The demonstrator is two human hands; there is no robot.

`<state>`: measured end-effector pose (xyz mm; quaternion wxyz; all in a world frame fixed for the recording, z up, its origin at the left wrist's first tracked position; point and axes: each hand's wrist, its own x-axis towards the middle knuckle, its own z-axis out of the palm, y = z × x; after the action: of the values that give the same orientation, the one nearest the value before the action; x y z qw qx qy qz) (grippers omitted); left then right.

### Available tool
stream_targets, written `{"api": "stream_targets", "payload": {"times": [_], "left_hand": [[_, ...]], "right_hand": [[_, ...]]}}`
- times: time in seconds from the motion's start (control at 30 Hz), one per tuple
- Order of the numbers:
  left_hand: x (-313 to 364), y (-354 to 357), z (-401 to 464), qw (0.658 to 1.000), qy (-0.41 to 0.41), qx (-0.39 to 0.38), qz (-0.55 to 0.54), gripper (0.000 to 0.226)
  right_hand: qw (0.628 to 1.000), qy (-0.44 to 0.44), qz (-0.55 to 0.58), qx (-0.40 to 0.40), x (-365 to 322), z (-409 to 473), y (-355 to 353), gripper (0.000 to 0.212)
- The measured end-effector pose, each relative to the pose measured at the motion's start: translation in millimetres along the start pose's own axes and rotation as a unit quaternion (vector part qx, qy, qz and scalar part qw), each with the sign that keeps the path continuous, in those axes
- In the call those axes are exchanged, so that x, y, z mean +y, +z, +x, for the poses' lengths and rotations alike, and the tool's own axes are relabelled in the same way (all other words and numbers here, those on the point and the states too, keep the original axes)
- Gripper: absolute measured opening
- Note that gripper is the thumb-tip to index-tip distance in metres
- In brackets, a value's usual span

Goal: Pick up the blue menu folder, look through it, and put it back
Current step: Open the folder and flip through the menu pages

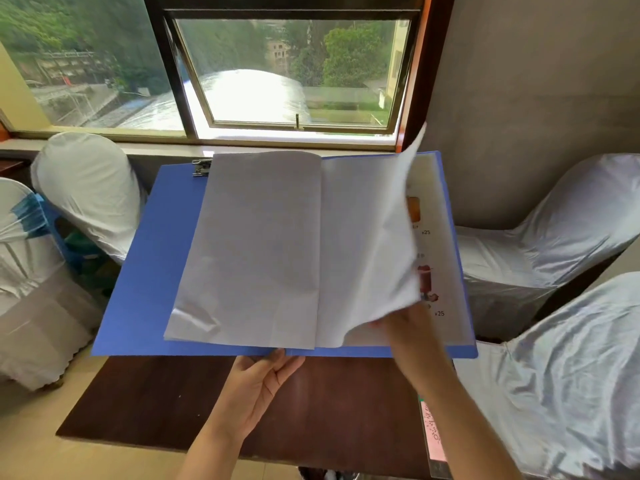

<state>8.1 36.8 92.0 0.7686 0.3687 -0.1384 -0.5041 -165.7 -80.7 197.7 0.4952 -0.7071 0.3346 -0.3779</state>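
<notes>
While open, blue menu folder (pixel 145 271) above left hand (pixel 256 382).

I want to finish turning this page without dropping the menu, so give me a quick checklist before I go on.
1. Left hand supporting the blue menu folder at its bottom edge near the spine: ok.
2. Right hand gripping the lifted page: ok.
3. Only one sheet pinched: cannot tell.
4. Folder held above the dark wooden table, not resting on it: ok.
5. Metal clip securing the pages: cannot tell.
</notes>
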Motion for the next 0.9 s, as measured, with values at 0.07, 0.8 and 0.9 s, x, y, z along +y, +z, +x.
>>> {"api": "stream_targets", "payload": {"times": [0.07,0.8,0.9], "left_hand": [[-1,2,0,1.000,-0.002,-0.008,0.003,0.040],[-4,17,-9,0.998,0.008,-0.046,0.053,0.050],[-2,13,-6,0.998,0.002,-0.054,0.023,0.047]], "right_hand": [[0.983,-0.108,-0.145,-0.042,-3,-1,21,0.040],[0.892,-0.202,-0.364,-0.177,17,-14,92,0.049],[0.935,-0.193,-0.234,-0.182,5,-9,74,0.044]]}}
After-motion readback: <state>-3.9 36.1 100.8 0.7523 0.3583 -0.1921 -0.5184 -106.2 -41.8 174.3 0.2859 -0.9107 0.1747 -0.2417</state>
